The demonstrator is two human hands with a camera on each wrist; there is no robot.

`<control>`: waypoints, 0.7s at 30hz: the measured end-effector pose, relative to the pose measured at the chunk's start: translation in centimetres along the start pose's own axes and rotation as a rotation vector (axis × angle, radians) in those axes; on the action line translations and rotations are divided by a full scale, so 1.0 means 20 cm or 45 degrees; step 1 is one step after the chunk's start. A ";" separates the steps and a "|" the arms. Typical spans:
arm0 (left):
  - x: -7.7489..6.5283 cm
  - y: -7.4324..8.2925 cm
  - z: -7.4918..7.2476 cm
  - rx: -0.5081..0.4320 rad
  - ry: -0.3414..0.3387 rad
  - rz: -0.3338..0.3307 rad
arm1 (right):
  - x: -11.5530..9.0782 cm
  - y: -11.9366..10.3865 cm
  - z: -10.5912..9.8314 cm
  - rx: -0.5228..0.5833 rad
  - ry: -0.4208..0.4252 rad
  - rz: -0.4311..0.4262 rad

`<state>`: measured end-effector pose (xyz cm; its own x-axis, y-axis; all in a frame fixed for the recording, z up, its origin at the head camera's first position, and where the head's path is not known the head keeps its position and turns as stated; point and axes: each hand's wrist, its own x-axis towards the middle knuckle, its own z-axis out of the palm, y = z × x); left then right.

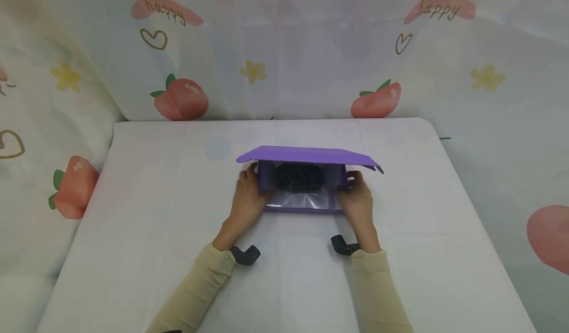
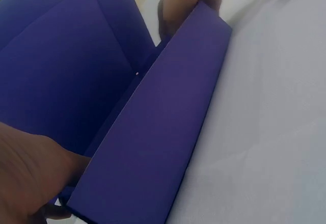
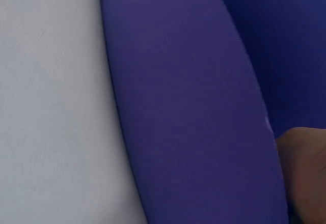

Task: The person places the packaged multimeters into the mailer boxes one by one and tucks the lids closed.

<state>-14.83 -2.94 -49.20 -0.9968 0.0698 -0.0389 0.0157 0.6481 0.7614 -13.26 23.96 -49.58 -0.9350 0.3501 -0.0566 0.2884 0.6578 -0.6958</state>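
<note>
"What step is this, would you say?"

"Steadying or opening, I think. The purple box sits on the bench, between the two hands, with its lid raised beyond them. The left hand pinches the end wall nearest it, thumb inside the rim, and the right hand grips the opposite end with curled fingers."

"Anything inside?"

"A dark item in clear plastic, between the hands (what it is, I can't tell)."

"So what does the next move call for?"

"My guess: either one hand lets go and reaches in for the item while the other holds its end, or both bring the lid over. The pictures don't settle which."

"And how does the box lie?"

"Its long axis runs from the left hand across to the right, roughly square to the forearms. The low front wall faces the wrists; the lid rises from the far side, so the mouth opens upward and toward the person."
</note>
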 end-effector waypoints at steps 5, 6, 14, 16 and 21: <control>0.02 -0.05 -0.04 -0.159 -0.041 -0.014 | -0.01 0.01 -0.05 0.097 -0.115 0.053; 0.02 -0.06 -0.06 -0.190 -0.043 -0.024 | -0.02 0.01 -0.06 0.117 -0.142 0.065; 0.03 -0.06 -0.18 -0.303 0.032 -0.027 | -0.04 -0.01 -0.17 0.276 -0.172 0.135; 0.03 -0.06 -0.21 -0.296 0.083 -0.010 | -0.05 -0.01 -0.20 0.292 -0.124 0.141; 0.02 -0.04 -0.25 -0.248 0.248 0.120 | -0.05 -0.04 -0.24 0.319 0.024 0.070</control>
<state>-15.69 -7.33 -46.59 -0.9882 -0.0364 0.1489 0.1125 0.4869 0.8662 -11.44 26.35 -45.50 -0.9145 0.3950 -0.0874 0.2764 0.4522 -0.8480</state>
